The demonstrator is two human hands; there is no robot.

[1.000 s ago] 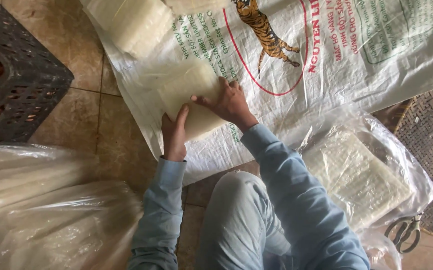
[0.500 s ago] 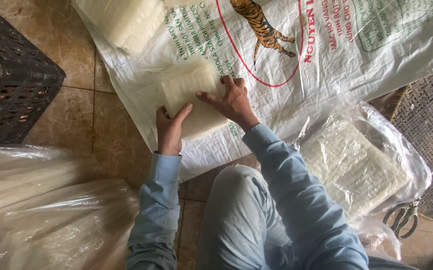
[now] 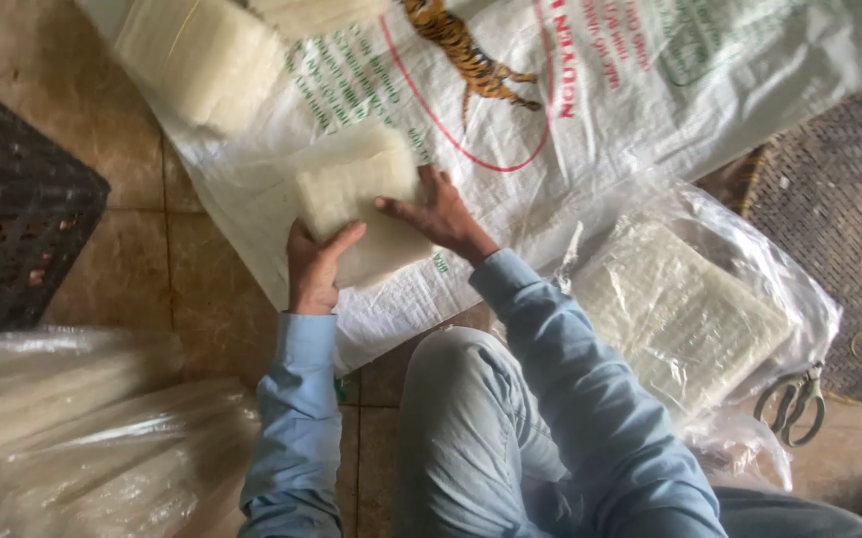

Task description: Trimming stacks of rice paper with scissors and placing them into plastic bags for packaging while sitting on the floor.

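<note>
Rice-paper stack [image 3: 356, 199] stayed gripped by left hand [image 3: 313, 267] as right hand [image 3: 441, 214], fingers spread flat, shifted across it on the woven sack [image 3: 650, 90]

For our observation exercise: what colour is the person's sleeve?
Light blue sleeve, clearest in the head view.
</note>
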